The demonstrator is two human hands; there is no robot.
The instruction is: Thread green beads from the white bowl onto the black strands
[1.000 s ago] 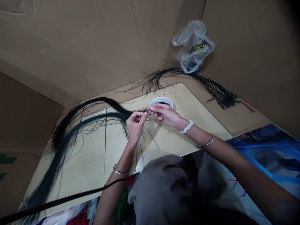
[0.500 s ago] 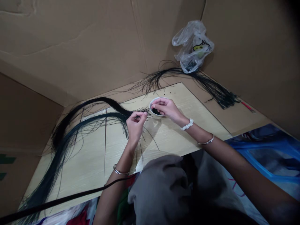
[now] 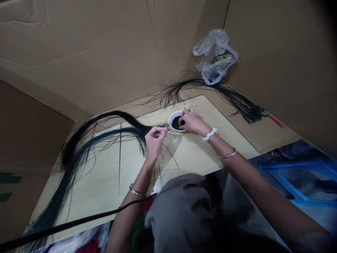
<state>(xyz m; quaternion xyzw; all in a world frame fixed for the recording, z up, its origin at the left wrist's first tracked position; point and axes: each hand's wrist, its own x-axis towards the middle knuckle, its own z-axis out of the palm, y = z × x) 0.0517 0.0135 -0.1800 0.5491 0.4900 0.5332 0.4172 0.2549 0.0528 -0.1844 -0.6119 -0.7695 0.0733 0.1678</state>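
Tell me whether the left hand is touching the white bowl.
Apart. The head view shows the left hand holding black fibres, with a strip of pale board between its fingertips and the white bowl.

From here, I see a smooth, pale wood-grain laminate counter (image 3: 200, 149), matt cardboard walls (image 3: 79, 52), a thin glossy plastic bag (image 3: 210, 59), glossy black fibres (image 3: 113, 113), and a glossy white dish (image 3: 172, 116).
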